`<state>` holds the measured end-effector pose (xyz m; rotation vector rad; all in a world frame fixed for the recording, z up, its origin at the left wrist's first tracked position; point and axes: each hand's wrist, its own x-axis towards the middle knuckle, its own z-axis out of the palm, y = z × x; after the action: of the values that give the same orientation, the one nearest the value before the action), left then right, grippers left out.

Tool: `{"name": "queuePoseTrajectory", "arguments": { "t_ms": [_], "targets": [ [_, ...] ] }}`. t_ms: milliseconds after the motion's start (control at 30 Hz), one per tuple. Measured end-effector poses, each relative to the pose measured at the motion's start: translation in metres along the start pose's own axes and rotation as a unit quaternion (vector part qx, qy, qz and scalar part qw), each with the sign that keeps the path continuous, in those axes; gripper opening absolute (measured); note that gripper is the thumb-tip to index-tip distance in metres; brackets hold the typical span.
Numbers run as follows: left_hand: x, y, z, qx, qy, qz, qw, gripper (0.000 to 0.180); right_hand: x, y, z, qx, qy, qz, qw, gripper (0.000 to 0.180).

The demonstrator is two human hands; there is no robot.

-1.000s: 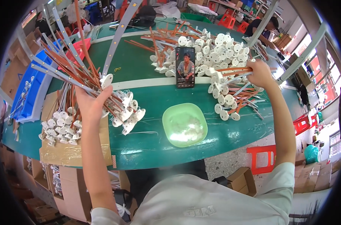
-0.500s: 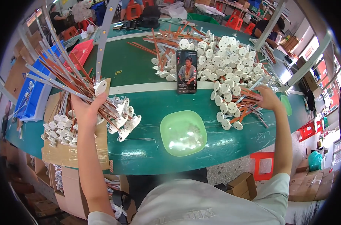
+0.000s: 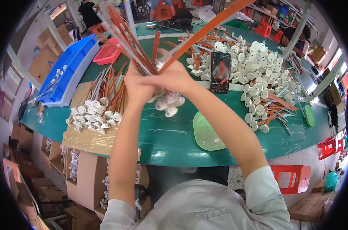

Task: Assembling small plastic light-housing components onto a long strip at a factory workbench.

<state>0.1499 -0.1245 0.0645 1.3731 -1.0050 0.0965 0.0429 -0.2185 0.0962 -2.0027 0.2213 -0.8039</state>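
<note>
Above the table, left of centre, both my hands close round a bundle of LED strips (image 3: 135,53), flat orange-brown and silvery. Round white discs (image 3: 169,105) at its lower end hang below my fists. My left hand (image 3: 136,84) grips the bundle from the left. Against it from the right, my right hand (image 3: 173,78) is closed on an orange strip (image 3: 208,32) slanting up to the right; its fingertips are partly hidden. A large pile of similar white-disc strips (image 3: 256,63) lies on the right. More strips with discs (image 3: 93,115) rest on cardboard (image 3: 86,142) at the left.
A phone (image 3: 220,73) stands against the pile, behind a light green bowl (image 3: 204,134). A blue bin (image 3: 68,73) and a red tray (image 3: 107,53) are at the left. Metal posts (image 3: 298,30) rise from the table. A person (image 3: 296,36) sits at the far right.
My right hand has come from the right pile to the bundle, bringing an orange strip. My left hand has moved right with the bundle, off the cardboard. The view has shifted left.
</note>
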Motion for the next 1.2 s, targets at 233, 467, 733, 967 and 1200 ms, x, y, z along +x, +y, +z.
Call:
{"name": "queuePoseTrajectory", "arguments": {
  "t_ms": [233,467,733,967,1200],
  "targets": [
    [0.009,0.002,-0.02,0.073,-0.022,-0.021,0.997,0.07,0.016,0.001,0.017,0.033,-0.037,0.054,0.997,0.092],
    [0.019,-0.004,-0.011,0.062,-0.043,-0.021,0.997,0.073,0.028,0.007,0.008,0.06,0.068,0.054,0.994,0.092],
    [0.051,0.009,-0.003,-0.027,-0.135,-0.037,0.99,0.054,0.061,-0.028,-0.003,-0.109,-0.018,0.006,0.994,0.105],
    [0.053,0.018,-0.007,-0.127,-0.076,0.058,0.987,0.049,0.066,-0.062,-0.019,-0.238,-0.059,-0.038,0.969,0.116],
    [0.062,0.043,-0.01,-0.113,-0.147,-0.028,0.982,0.037,0.065,-0.049,-0.027,-0.15,-0.066,-0.031,0.986,0.123]
  ]
}}
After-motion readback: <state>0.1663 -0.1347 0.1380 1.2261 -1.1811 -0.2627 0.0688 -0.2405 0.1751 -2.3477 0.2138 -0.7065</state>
